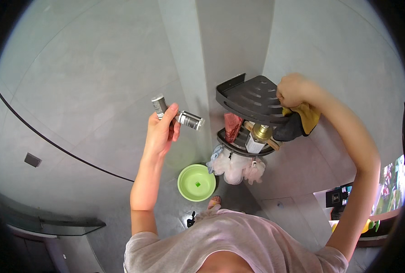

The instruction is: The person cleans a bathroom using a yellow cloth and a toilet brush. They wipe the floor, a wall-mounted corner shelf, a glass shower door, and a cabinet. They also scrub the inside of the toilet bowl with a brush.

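Note:
Two small cylindrical bottles with dark labels and pale ends are gripped in my left hand (162, 129). One bottle (158, 106) points up, and the other bottle (191, 120) sticks out to the right. At the right front edge of the black upper corner shelf (252, 93), my right hand (293, 90) is closed on a yellow and dark grey cloth (308, 119). The cloth hangs down over the shelf's side. On the lower shelf (238, 148) stand a gold-topped bottle (260, 136) and a red packet (232, 127).
Below the shelves hang white and pink bath puffs (234, 168). A light green basin (196, 183) is on the floor near my foot (214, 201). Grey walls meet in the corner behind the shelves. At the right are a dark box (334, 198) and a bright screen (390, 186).

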Action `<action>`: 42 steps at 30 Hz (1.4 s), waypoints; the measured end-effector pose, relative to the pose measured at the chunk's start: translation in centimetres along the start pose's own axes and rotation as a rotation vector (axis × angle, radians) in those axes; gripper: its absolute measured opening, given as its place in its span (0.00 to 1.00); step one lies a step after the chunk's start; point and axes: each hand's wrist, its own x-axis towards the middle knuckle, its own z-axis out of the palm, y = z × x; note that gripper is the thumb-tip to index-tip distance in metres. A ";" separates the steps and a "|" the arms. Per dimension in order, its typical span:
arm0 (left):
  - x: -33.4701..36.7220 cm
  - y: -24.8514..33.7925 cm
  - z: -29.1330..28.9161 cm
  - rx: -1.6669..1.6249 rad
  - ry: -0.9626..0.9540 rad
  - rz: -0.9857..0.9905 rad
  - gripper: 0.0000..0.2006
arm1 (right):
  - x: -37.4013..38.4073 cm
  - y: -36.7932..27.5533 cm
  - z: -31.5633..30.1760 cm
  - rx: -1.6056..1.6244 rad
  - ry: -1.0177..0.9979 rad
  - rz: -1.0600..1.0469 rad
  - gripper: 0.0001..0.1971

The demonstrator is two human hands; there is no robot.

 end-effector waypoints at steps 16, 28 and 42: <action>1.5 -0.9 1.0 -0.207 -0.103 -0.143 0.18 | -0.6 -2.7 -0.9 1.277 0.831 -0.176 0.14; 1.4 -1.6 4.7 -0.297 -0.174 -0.188 0.19 | -1.5 -9.2 1.9 0.442 0.876 0.014 0.17; 0.6 -2.1 7.4 -0.316 -0.274 -0.194 0.19 | -5.0 0.0 4.0 0.231 0.967 0.242 0.09</action>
